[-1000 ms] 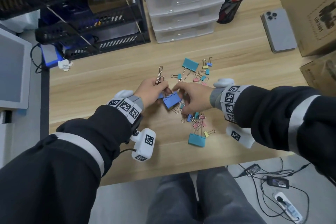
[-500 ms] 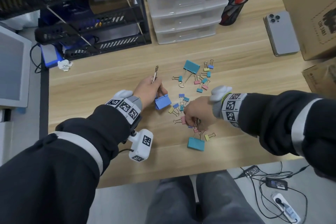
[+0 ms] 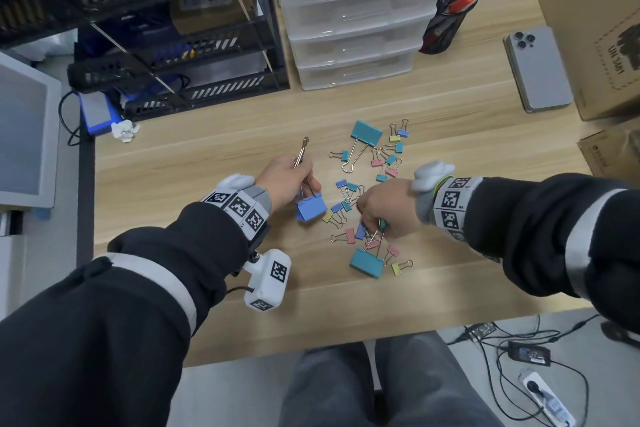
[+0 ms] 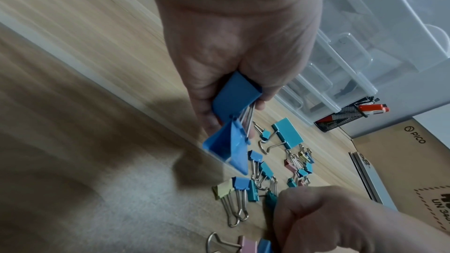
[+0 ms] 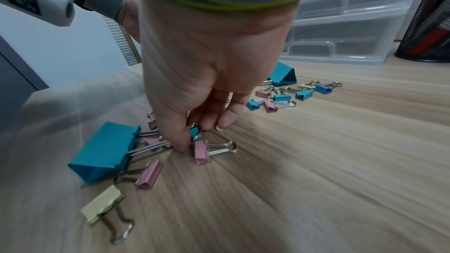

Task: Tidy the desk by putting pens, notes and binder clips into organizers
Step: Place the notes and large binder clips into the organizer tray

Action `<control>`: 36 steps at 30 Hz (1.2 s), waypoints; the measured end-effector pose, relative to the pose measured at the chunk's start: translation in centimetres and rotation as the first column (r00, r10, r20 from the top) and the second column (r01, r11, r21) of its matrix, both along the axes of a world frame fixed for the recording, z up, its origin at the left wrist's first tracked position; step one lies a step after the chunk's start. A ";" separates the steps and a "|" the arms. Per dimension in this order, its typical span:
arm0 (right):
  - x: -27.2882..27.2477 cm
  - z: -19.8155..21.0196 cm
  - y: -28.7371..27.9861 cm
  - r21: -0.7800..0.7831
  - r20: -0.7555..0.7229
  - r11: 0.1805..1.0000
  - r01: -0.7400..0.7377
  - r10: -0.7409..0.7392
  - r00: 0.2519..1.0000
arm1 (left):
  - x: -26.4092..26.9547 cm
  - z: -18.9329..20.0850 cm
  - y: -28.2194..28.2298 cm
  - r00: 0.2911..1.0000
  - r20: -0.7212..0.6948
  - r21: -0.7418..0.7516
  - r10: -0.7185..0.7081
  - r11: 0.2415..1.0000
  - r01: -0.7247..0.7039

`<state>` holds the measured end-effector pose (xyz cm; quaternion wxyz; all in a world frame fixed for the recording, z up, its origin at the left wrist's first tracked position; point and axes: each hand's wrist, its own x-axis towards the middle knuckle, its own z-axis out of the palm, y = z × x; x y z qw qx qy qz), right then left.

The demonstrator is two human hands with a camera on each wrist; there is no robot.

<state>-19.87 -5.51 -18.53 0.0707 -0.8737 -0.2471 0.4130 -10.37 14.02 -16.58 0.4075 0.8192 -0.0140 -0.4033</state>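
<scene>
Left hand [image 3: 289, 180] grips large blue clips [image 3: 311, 208]; right hand [image 3: 384, 206] pinches a small teal clip [image 5: 194, 132] beside the big teal clip [image 3: 366, 263]: light, stiff, best lifted by wire handles.

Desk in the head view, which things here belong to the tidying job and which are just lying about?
Part of the job:
- large blue binder clips, held in left hand
- small teal clip, pinched by right hand
- loose clips
- clear drawer unit
- mesh pen cup

Lying about:
- phone
- cardboard box
- crumpled paper
</scene>
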 end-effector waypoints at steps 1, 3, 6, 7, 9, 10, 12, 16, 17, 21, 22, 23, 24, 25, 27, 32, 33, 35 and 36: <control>0.1 -0.1 0.0 0.000 -0.010 1.000 0.007 -0.007 1.000 | 0.0 0.1 0.0 1.000 -0.006 0.001 -0.017 1.000 0.017; 0.3 0.1 -0.1 0.000 -0.056 0.999 0.049 -0.049 0.997 | -0.1 0.2 -0.1 0.998 -0.006 0.012 -0.064 0.998 0.064; 0.6 0.9 -0.4 0.046 -0.177 0.984 0.171 -0.160 0.971 | -0.2 0.7 -0.4 0.997 -0.032 -0.012 -0.073 0.997 0.073; 0.8 1.2 -0.7 0.077 -0.222 0.970 0.229 -0.207 0.953 | -0.1 0.9 -0.5 0.997 -0.032 -0.013 -0.070 0.997 0.070; 1.4 1.9 -1.3 0.134 -0.321 0.927 0.351 -0.294 0.900 | 0.1 1.3 -0.6 0.997 -0.023 -0.004 -0.068 0.998 0.068; 1.8 2.3 -1.8 0.157 -0.362 0.899 0.408 -0.332 0.871 | 0.3 1.4 -0.6 0.998 -0.022 -0.007 -0.063 0.998 0.063; 2.6 2.9 -2.7 0.215 -0.452 0.808 0.548 -0.416 0.789 | 0.6 1.6 -0.5 0.998 -0.030 -0.017 -0.054 0.998 0.054; 3.8 3.1 -3.7 0.270 -0.780 0.322 0.907 -0.480 0.402 | 1.1 1.7 -0.3 0.997 -0.041 0.006 -0.066 0.998 0.066; 4.1 3.0 -3.8 0.245 -0.828 0.185 0.952 -0.470 0.305 | 1.3 1.7 -0.3 0.997 -0.038 0.013 -0.069 0.997 0.070; 6.2 3.3 -3.5 0.265 -0.784 -0.112 0.958 -0.604 0.146 | 1.7 1.7 -0.2 0.997 -0.044 0.030 -0.068 0.997 0.070; 6.8 3.3 -3.3 0.308 -0.702 -0.086 0.947 -0.693 0.165 | 1.8 1.7 -0.2 0.997 -0.049 0.031 -0.063 0.997 0.064; 7.2 3.2 -3.3 0.358 -0.549 0.031 0.933 -0.801 0.237 | 1.9 1.8 -0.2 0.997 -0.053 0.034 -0.063 0.997 0.065; 7.4 3.2 -3.3 0.374 -0.352 0.210 0.903 -0.869 0.348 | 1.9 1.8 -0.2 0.996 -0.054 0.039 -0.065 0.997 0.067; 7.8 3.1 -3.3 0.357 -0.162 0.389 0.849 -0.870 0.467 | 2.1 1.8 -0.2 0.996 -0.052 0.043 -0.065 0.997 0.068; 8.5 2.7 -3.4 0.247 0.114 0.673 0.697 -0.735 0.669 | 2.4 1.9 -0.1 0.997 -0.052 0.049 -0.064 0.997 0.067; 9.8 2.3 -3.1 -0.135 0.291 0.914 0.383 -0.333 0.897 | 3.4 1.6 0.5 0.996 -0.033 0.082 -0.087 0.993 0.089; 10.0 2.4 -3.1 -0.168 0.288 0.915 0.367 -0.311 0.906 | 3.5 1.5 0.6 0.995 -0.028 0.081 -0.091 0.992 0.093; 10.4 2.5 -3.1 -0.220 0.278 0.917 0.334 -0.269 0.922 | 3.7 1.4 0.8 0.995 -0.012 0.090 -0.102 0.991 0.103; 10.5 2.5 -3.0 -0.246 0.277 0.917 0.313 -0.243 0.930 | 3.8 1.5 0.9 0.993 -0.002 0.104 -0.114 0.988 0.114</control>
